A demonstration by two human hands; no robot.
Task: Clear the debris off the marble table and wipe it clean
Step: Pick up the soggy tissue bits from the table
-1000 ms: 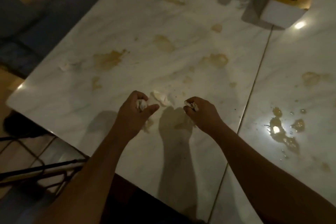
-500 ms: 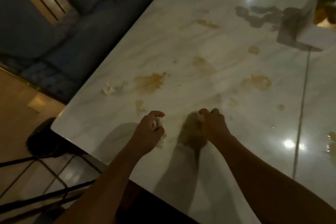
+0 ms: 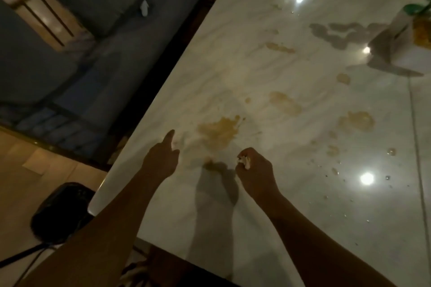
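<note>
The white marble table carries several brown dried stains; the largest stain lies just beyond my hands. Water droplets speckle the right side. My left hand hovers near the table's left edge with its index finger stretched forward and the other fingers curled; what they hold is hidden. To its right, my right hand is closed on a crumpled white tissue scrap, just above the surface.
A white square planter with a green plant stands at the far right. A seam runs down the table's right side. A black stool sits below the near left corner. A dark sofa lies beyond the left edge.
Both hands have shifted left toward the table's left edge. My left index finger has stretched out over where a small white scrap lay. The right hand still grips its tissue scrap.
</note>
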